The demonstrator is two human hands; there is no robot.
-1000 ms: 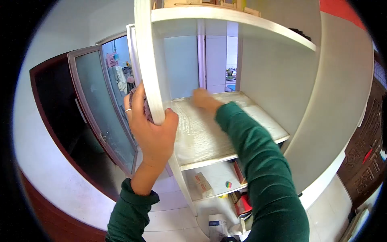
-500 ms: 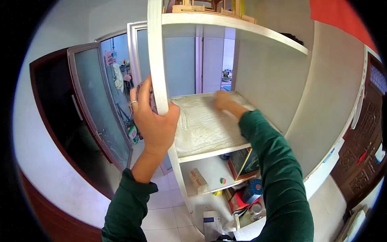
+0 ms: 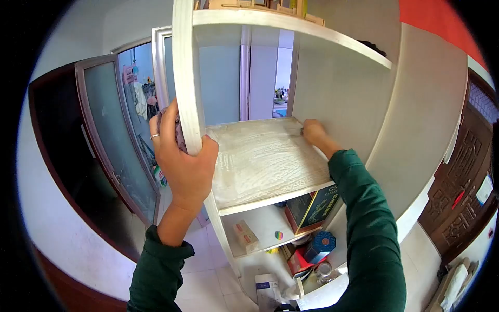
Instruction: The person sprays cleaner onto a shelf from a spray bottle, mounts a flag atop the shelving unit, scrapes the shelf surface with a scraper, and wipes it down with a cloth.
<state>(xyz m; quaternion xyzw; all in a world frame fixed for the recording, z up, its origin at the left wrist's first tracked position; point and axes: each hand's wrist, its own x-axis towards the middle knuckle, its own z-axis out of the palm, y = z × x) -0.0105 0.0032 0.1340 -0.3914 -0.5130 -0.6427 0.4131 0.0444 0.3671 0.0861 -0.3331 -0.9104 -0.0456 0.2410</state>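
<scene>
My left hand [image 3: 182, 161] is wrapped round the front upright [image 3: 186, 78] of a white shelf unit, thumb on the inner side. A dark purplish cloth [image 3: 180, 136] is pressed between its fingers and the outside of the upright. At the back right corner of the wet, streaked middle shelf board [image 3: 265, 161], my right hand [image 3: 315, 132] is closed near the side panel. Something small and dark shows at its fingertips, too hidden to name.
Wooden pieces [image 3: 260, 6] lie on the upper shelf. Below are a small carton [image 3: 245, 235], a colourful round object [image 3: 279, 235], a dark box [image 3: 312, 208], a blue tin [image 3: 319, 246] and a glass jar [image 3: 323, 269]. A frosted glass door [image 3: 112, 119] stands at the left.
My right hand has moved rightward along the back of the shelf board to its right corner. My left hand keeps its hold on the upright. The view has shifted slightly.
</scene>
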